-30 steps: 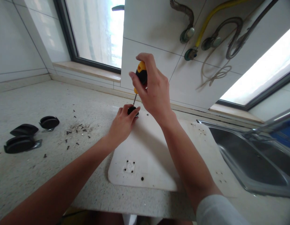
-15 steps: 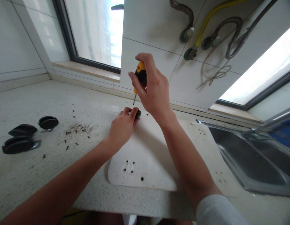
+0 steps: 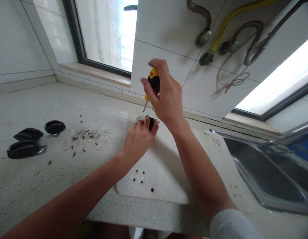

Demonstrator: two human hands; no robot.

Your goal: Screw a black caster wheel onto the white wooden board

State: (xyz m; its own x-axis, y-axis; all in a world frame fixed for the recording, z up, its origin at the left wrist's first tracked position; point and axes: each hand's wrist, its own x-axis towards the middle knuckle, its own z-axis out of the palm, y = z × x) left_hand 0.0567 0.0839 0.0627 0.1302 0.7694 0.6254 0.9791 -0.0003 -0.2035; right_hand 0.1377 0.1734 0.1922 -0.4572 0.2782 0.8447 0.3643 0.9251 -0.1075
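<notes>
My right hand is wrapped round the yellow and black handle of a screwdriver, whose thin shaft points down with its tip above the far left part of a white board. My left hand grips a black caster wheel at the board's far left corner; fingers cover most of the wheel. Near the board's front left corner is a square mark with dark screw holes. Similar hole groups show at its right side. The screwdriver tip and the wheel are apart.
Three black casters lie on the speckled counter at the left. Several loose screws and dark debris lie beside them. A steel sink is at the right. Hoses and valves come from the tiled wall behind.
My left hand has shifted slightly right and turned, with its fingers now on both sides of the caster. The screwdriver stays raised in my right hand. The view has moved a little.
</notes>
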